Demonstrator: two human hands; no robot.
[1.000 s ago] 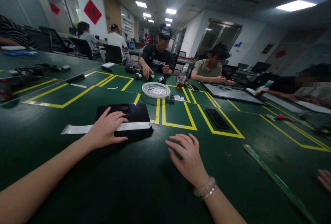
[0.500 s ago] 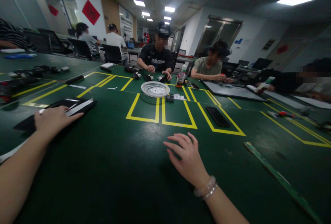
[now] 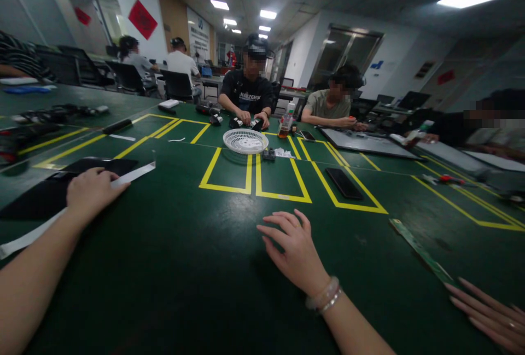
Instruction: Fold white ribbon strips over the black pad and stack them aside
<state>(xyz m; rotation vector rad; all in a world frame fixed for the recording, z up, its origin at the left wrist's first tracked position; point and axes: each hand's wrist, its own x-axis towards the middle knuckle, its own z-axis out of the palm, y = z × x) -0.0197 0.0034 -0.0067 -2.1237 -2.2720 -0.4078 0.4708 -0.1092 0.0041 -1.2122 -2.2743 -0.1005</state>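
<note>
My left hand (image 3: 92, 193) is at the left of the table, its fingers bent and the thumb along a long white strip (image 3: 141, 171). It looks closed on this strip, which passes behind my forearm and comes out at the left edge. Under and beside the hand lies a flat black item (image 3: 33, 193), perhaps a pouch; its kind is unclear. My right hand (image 3: 297, 254), with bracelets at the wrist, hovers low over or rests on the green tabletop (image 3: 205, 267). Its fingers are apart and hold nothing.
Another person's hand (image 3: 492, 311) reaches in at the lower right, by a long green strip (image 3: 422, 251). A white round basket (image 3: 245, 141), a black phone (image 3: 343, 183) and a bottle (image 3: 286, 124) stand or lie farther back. Co-workers sit across the table.
My left hand has shifted slightly right with the white strip, while the black item has slid left. My right hand stays put. Another person's hand has appeared at the lower right.
</note>
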